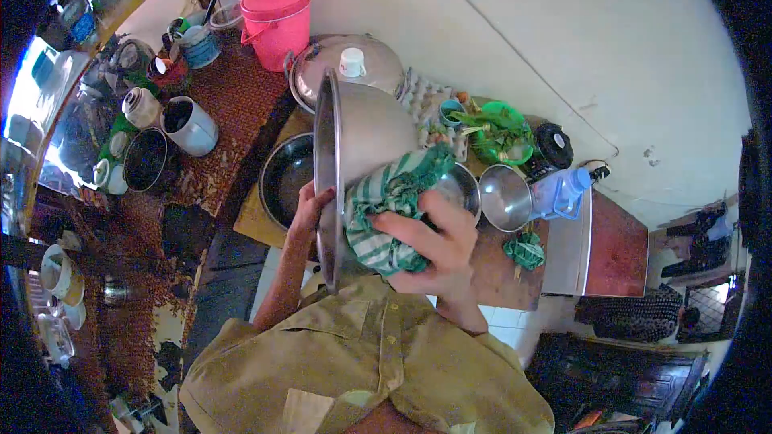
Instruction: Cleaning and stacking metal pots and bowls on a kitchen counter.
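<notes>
A large metal bowl (377,117) is held up on its side in front of my chest, its rim towards the left. My left hand (312,208) grips the bowl's rim. On the bowl's outer side, my right hand (431,238) presses a green and white striped cloth (386,205) with its fingers bent into it. Behind the bowl, a dark wok-like pan (286,181) shows in part on the table. Right of the cloth, a metal bowl (505,198) lies near another one that my right hand partly hides.
A large lidded pot (319,60) bears a white cup (353,62); a pink lidded bucket (276,24) stands beside it. Further right are egg trays (428,93), a green basket of leafy vegetables (503,132) and a blue-capped plastic jug (558,193). Containers crowd the left counter (211,90).
</notes>
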Action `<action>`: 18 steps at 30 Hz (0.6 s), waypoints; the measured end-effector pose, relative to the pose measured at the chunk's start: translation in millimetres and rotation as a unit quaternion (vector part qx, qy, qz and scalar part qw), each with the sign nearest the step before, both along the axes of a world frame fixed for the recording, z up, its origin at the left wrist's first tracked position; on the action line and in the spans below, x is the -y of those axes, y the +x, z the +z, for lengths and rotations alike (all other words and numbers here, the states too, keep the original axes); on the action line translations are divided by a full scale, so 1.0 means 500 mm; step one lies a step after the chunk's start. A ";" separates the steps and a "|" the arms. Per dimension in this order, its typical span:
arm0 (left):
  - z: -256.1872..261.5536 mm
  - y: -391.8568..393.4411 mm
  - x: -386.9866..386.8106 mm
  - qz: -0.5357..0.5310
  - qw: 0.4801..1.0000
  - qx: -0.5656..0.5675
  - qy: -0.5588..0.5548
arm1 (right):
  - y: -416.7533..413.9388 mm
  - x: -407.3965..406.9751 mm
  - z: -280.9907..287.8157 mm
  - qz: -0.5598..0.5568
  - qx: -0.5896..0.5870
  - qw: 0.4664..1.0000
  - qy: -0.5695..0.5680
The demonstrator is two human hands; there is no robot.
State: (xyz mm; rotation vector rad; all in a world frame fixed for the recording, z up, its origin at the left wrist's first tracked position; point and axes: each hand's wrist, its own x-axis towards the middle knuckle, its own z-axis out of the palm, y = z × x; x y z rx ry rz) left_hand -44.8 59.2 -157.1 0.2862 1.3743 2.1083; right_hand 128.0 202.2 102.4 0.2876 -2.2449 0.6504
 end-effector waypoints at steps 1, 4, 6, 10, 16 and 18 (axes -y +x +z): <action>0.015 0.007 0.001 -0.017 1.000 0.009 -0.025 | 0.002 0.000 0.011 0.021 -0.001 1.000 0.004; -0.007 0.022 0.003 -0.034 0.997 0.071 -0.004 | -0.006 -0.007 0.061 0.002 0.038 0.999 -0.026; -0.011 0.019 0.007 -0.055 0.998 0.021 0.017 | -0.035 -0.024 0.086 0.022 0.043 0.996 -0.076; 0.022 0.023 0.004 -0.063 0.990 -0.094 -0.090 | -0.080 -0.082 0.090 -0.023 0.038 0.998 -0.054; 0.039 0.035 -0.012 0.027 0.997 0.075 -0.020 | -0.050 -0.002 0.079 -0.094 0.066 0.992 -0.051; 0.042 0.031 -0.014 0.050 0.992 0.111 0.014 | -0.027 0.029 0.048 -0.101 0.045 0.992 -0.063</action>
